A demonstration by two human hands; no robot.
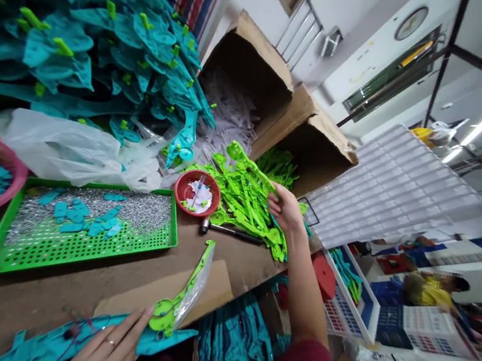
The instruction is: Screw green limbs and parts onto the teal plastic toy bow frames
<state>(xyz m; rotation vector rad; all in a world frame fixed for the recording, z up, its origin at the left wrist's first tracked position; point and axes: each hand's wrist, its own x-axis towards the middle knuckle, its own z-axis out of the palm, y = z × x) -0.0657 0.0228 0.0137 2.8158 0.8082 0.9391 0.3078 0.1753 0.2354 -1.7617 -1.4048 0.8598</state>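
My right hand (285,208) is closed on one end of a long bright-green plastic strip (250,165), raised over a heap of similar green parts (241,202). At the bottom, my left hand (112,341), with a ring on it, lies across a long teal plastic part (166,343), its fingers fairly straight and its thumb hidden. Its fingertips reach the round end of another green part (164,313), which rests over the teal one. Beside that green part is a clear plastic piece (195,287). Under them lies a flat piece of cardboard (216,285).
A hammer (232,232) lies before the green heap, by a red basket (179,191) of small white pieces. Left stands a green tray (82,261) with metal bits and teal pieces. Teal parts (77,21) pile up behind. Cardboard boxes (264,51) lean at the back.
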